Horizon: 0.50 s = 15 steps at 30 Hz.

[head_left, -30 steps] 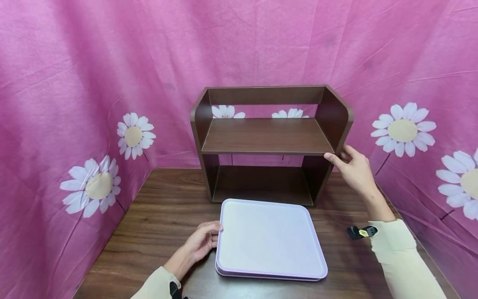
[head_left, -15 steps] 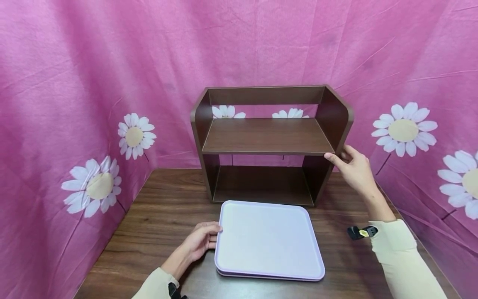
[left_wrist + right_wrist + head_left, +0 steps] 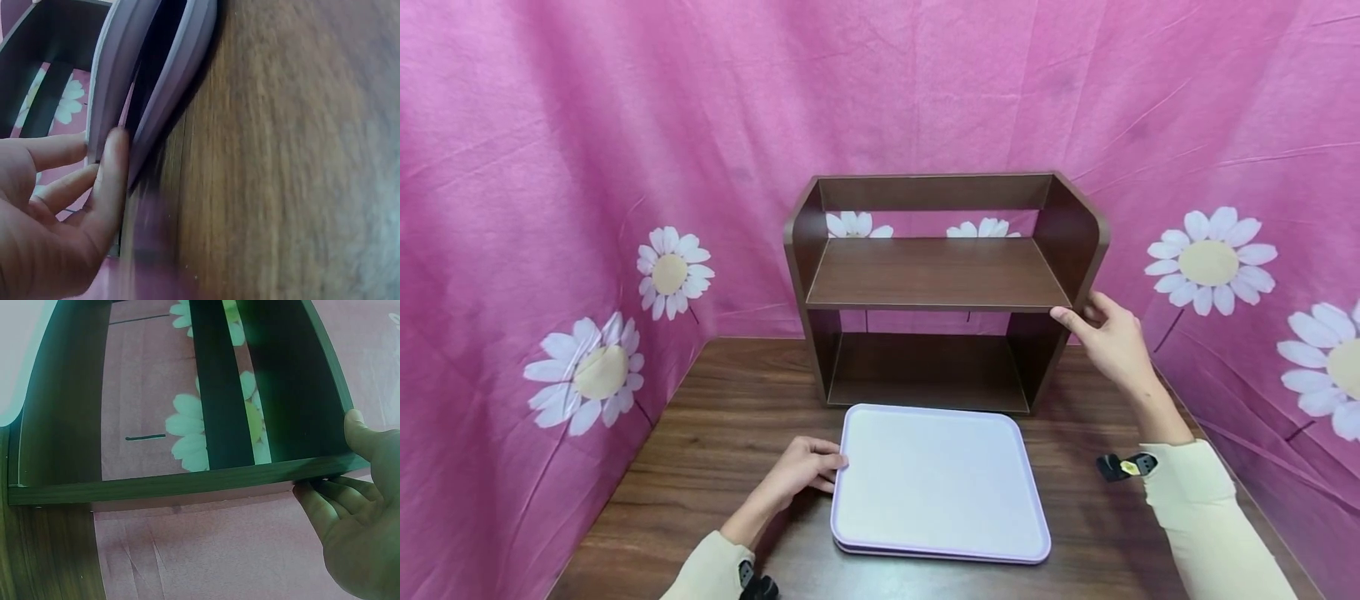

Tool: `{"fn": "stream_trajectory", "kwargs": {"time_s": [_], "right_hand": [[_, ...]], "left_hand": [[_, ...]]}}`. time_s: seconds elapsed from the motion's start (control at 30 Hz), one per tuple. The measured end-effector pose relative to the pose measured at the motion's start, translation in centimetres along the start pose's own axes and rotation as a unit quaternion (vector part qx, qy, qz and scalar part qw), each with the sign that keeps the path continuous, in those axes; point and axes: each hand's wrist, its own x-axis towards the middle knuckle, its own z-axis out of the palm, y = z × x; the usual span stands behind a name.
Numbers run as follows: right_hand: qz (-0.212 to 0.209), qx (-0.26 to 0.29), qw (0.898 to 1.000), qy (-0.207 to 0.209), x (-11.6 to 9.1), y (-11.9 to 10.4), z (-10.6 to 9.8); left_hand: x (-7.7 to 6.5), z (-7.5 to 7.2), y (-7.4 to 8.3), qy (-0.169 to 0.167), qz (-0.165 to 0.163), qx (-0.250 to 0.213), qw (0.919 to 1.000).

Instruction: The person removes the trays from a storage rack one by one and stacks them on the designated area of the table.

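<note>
A pale lilac rectangular tray [image 3: 940, 483] lies over a second tray [image 3: 169, 75], whose edge shows beneath it; a dark gap separates their rims at the left. My left hand [image 3: 801, 468] pinches the upper tray's left edge, thumb on top and fingers below. Behind the trays stands a dark brown two-tier desktop shelf [image 3: 940, 271], upright on the table. At its right side my right hand [image 3: 1108, 337] grips the side panel [image 3: 300, 467], thumb on the front edge at middle-shelf height. Its other fingers lie against the panel's outer face.
The wood-grain table [image 3: 722, 408] carries everything. A pink cloth [image 3: 925, 92] with white daisies hangs behind and on both sides, close to the shelf's back. Both shelf tiers are open toward me.
The upper tray has shifted slightly left and toward me, its far edge a little lower. My left hand has changed its finger pose at the edge. The right hand and shelf stay still.
</note>
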Motion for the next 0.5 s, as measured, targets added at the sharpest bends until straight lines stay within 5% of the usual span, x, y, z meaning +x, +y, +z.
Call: {"fn": "stream_trajectory", "kwargs": {"time_s": [0.33, 0.5], "right_hand": [[-0.001, 0.0, 1.0, 0.0, 0.04, 0.02, -0.01], [-0.001, 0.001, 1.0, 0.0, -0.01, -0.07, 0.03]], "left_hand": [[0.01, 0.6, 0.39, 0.059, 0.022, 0.069, 0.9956], [0.18, 0.49, -0.13, 0.049, 0.008, 0.062, 0.9968]]}}
